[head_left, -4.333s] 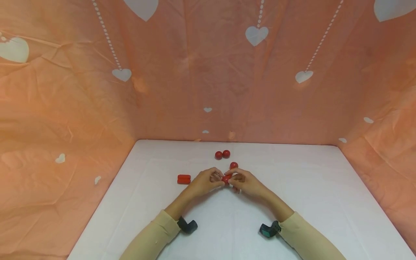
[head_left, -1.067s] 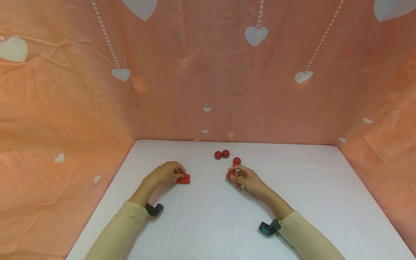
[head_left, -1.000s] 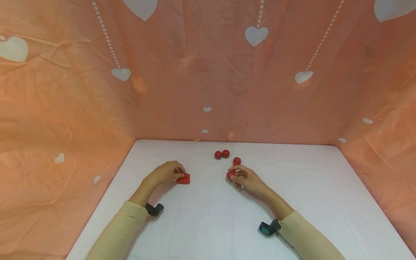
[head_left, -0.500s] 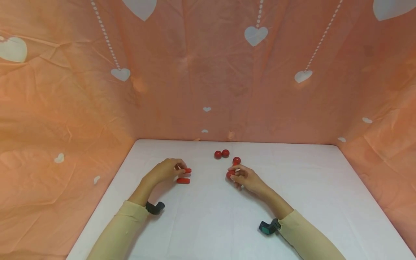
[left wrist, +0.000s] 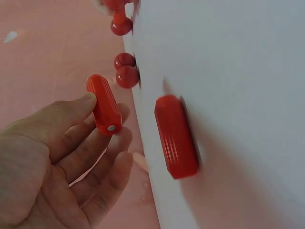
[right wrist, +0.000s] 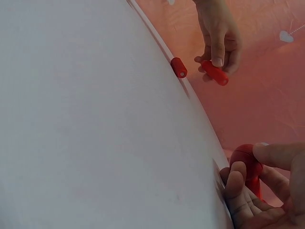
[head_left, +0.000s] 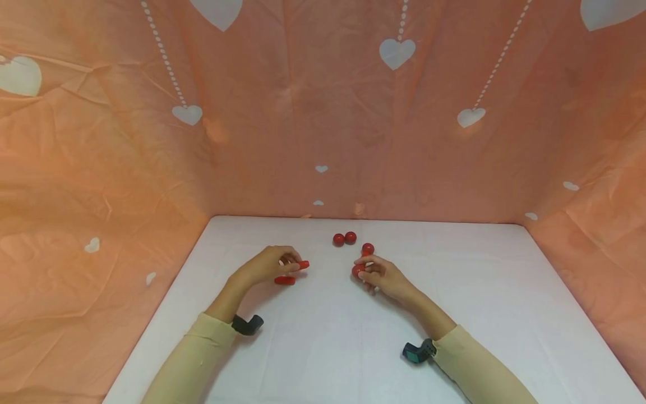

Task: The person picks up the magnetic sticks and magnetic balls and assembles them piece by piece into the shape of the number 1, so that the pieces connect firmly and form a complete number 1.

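Observation:
My left hand [head_left: 270, 264] pinches a red ridged rod [left wrist: 106, 106] between thumb and fingers, lifted over the table. A small silvery disc shows in the rod's end in the left wrist view. Just below that hand a second red rod [head_left: 285, 280] lies on the white table. My right hand [head_left: 387, 279] pinches a red ball [right wrist: 245, 160], which sits at the near end of a red connecting rod [left wrist: 119, 16]. Another red ball [head_left: 368, 248] caps this rod's far end. Fingers partly cover the joined piece in the head view.
Two loose red balls, a left one [head_left: 338, 239] and a right one [head_left: 350, 238], lie side by side beyond the hands. The white table [head_left: 323, 348] ends at an orange cloth backdrop [head_left: 323, 112] with white hearts. Dark wrist cameras hang at both cuffs.
My left hand left the joined piece, took one of the two rods at the left, lifted it and is carrying it rightward. The right hand has kept its hold on the ball.

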A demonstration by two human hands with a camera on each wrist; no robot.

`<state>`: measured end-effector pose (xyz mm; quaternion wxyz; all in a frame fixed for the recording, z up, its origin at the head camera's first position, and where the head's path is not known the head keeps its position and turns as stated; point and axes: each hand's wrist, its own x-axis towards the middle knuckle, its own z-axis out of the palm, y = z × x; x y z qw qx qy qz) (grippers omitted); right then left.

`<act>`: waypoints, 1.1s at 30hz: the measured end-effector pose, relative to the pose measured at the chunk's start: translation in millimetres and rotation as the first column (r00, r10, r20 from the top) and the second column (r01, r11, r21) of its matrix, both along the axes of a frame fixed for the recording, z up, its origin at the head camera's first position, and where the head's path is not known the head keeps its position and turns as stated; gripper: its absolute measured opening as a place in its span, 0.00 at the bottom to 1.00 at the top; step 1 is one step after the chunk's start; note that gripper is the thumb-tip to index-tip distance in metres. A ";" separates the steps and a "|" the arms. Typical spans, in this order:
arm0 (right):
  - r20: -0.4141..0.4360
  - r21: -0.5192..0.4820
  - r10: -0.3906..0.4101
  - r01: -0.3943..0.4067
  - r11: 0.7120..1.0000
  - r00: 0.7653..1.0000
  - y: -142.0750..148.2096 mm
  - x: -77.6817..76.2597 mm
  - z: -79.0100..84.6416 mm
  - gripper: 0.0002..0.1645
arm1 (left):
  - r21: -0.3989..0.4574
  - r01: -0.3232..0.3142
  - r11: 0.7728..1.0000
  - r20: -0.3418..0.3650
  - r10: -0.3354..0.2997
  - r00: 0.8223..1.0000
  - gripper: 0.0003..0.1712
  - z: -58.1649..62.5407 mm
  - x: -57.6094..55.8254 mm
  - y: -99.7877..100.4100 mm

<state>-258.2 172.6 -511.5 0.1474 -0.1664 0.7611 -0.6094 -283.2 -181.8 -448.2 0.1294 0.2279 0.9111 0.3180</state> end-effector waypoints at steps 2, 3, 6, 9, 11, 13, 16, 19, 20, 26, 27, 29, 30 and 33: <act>-0.006 -0.002 0.004 -0.004 1.000 1.000 0.5 -0.5 -1.1 0.23 | 0.013 0.000 1.000 0.003 0.000 1.000 0.08 -1.1 0.3 2.0; -0.010 -0.002 0.005 -0.005 1.000 1.000 0.6 -0.5 -1.2 0.23 | 0.018 0.001 1.000 0.002 -0.001 1.000 0.08 -2.3 0.3 3.0; -0.016 -0.001 0.008 -0.008 1.000 1.000 0.8 -0.4 -0.1 0.23 | 0.037 -0.007 0.999 -0.007 0.007 1.000 0.09 -4.6 1.4 6.6; -0.013 -0.008 0.012 -0.012 1.000 1.000 1.5 -0.8 -0.3 0.23 | 0.062 -0.019 0.998 -0.013 0.020 1.000 0.10 -7.1 3.7 11.1; -0.007 -0.017 0.014 -0.014 1.000 1.000 1.8 -1.2 -0.9 0.23 | 0.083 -0.033 0.996 0.000 0.033 0.999 0.12 -8.0 5.9 14.7; -0.005 -0.023 0.015 -0.015 1.000 1.000 2.1 -1.6 -1.6 0.23 | 0.100 -0.047 0.994 0.023 0.045 0.999 0.13 -9.0 7.7 18.1; -0.007 -0.022 0.015 -0.015 1.000 1.000 2.2 -2.0 -1.7 0.23 | 0.128 -0.056 0.990 0.059 0.049 0.997 0.14 -10.9 9.7 22.5; -0.012 -0.017 0.015 -0.015 1.000 1.000 2.4 -2.6 -2.1 0.23 | 0.140 -0.057 0.989 0.087 0.045 0.995 0.16 -13.6 11.3 25.8; -0.012 -0.015 0.014 -0.014 1.000 1.000 2.5 -2.9 -2.3 0.23 | 0.141 -0.053 0.989 0.091 0.040 0.995 0.16 -14.5 11.8 26.8; -0.015 -0.005 0.015 -0.015 1.000 1.000 3.1 -3.8 -3.0 0.22 | 0.111 -0.002 0.994 0.043 -0.003 0.999 0.14 -18.7 14.7 32.6; -0.016 -0.002 0.014 -0.015 1.000 1.000 3.2 -3.8 -2.9 0.22 | 0.107 0.009 0.994 0.031 -0.012 0.999 0.14 -19.5 15.2 33.7; -0.014 0.003 0.014 -0.014 1.000 1.000 3.4 -3.5 -2.5 0.22 | 0.105 0.020 0.994 0.026 -0.023 0.999 0.13 -20.8 16.2 36.4; -0.013 0.006 0.014 -0.014 1.000 1.000 3.4 -3.4 -2.4 0.22 | 0.104 0.021 0.994 0.026 -0.024 0.999 0.12 -21.5 16.8 38.0; -0.006 0.007 0.016 -0.016 1.000 1.000 3.9 -3.4 -2.4 0.23 | 0.117 0.011 0.993 0.047 -0.017 0.999 0.11 -23.2 18.5 43.3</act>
